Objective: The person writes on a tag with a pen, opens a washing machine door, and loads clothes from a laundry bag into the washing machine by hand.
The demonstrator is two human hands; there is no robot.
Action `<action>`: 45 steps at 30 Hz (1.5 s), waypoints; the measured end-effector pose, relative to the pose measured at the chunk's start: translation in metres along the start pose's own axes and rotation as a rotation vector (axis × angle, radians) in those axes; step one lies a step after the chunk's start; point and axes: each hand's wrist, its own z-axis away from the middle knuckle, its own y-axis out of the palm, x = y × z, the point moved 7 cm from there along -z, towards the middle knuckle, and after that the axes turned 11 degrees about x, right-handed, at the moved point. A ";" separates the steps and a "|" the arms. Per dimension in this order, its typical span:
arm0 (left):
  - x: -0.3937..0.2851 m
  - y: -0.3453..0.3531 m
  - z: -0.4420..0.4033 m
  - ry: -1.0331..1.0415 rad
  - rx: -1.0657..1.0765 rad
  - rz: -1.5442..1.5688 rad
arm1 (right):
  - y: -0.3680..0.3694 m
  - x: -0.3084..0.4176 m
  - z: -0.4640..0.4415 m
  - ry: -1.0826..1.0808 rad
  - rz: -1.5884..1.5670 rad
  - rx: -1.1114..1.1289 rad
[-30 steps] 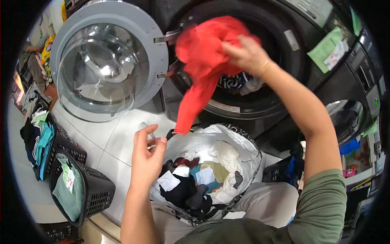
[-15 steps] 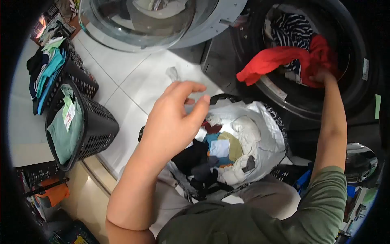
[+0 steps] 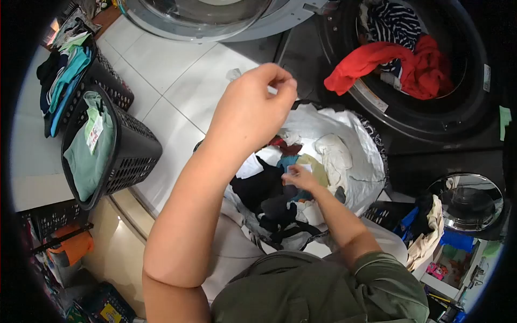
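My left hand (image 3: 257,105) hangs in the air at the upper left of the laundry bag, fingers curled in toward the thumb, with nothing seen in it. Inside the bag (image 3: 371,161), which has a silvery white lining, my right hand (image 3: 301,178) grips a small folded white cloth (image 3: 306,168). Around that hand lie a black garment (image 3: 258,185), an olive-yellow cloth (image 3: 318,171), a crumpled white garment (image 3: 335,153) and dark socks. A red garment (image 3: 371,59) drapes over the rim of the washer drum, beside a black-and-white striped garment (image 3: 396,24).
The round glass washer door (image 3: 199,24) stands open at the top. Two black laundry baskets, one in front (image 3: 137,145), hold clothes on the left. A round glass door (image 3: 468,202) is at the lower right, near a beige garment (image 3: 428,237).
My right hand has left the red garment in the drum and come down into the bag. My left hand's fingers have curled in. The view has shifted slightly.
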 end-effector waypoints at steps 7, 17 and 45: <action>0.000 -0.004 -0.007 0.011 -0.034 -0.050 | -0.004 0.032 0.040 -0.012 0.608 0.088; 0.001 -0.016 0.000 0.044 -0.035 -0.058 | -0.024 0.053 0.006 -0.110 0.514 -0.077; -0.036 0.009 0.012 0.241 0.065 0.008 | -0.271 0.346 0.355 -0.681 0.267 -0.961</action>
